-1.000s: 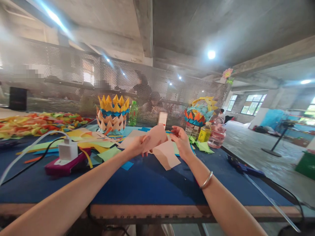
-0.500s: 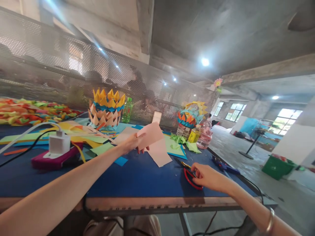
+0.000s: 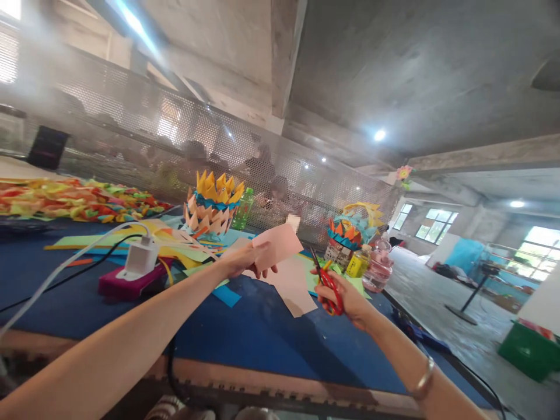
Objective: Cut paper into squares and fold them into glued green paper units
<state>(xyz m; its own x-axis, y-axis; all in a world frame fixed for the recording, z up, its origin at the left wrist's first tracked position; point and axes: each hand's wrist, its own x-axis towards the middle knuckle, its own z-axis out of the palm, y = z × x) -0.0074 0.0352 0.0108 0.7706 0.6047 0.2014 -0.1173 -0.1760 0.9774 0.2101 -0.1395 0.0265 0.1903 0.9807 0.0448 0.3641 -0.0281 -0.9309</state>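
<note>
Paper [image 3: 280, 245], best kept flat, was pinched in left grip [image 3: 254, 259]; right of it, right grip [image 3: 343, 294] held scissors [image 3: 331, 286].

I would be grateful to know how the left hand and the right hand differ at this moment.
The left hand holds a pink sheet, while the right hand holds red-handled scissors. The right hand has a silver bangle farther up its arm; the left hand has none in view. Both hands are bare and above the blue table.
</note>
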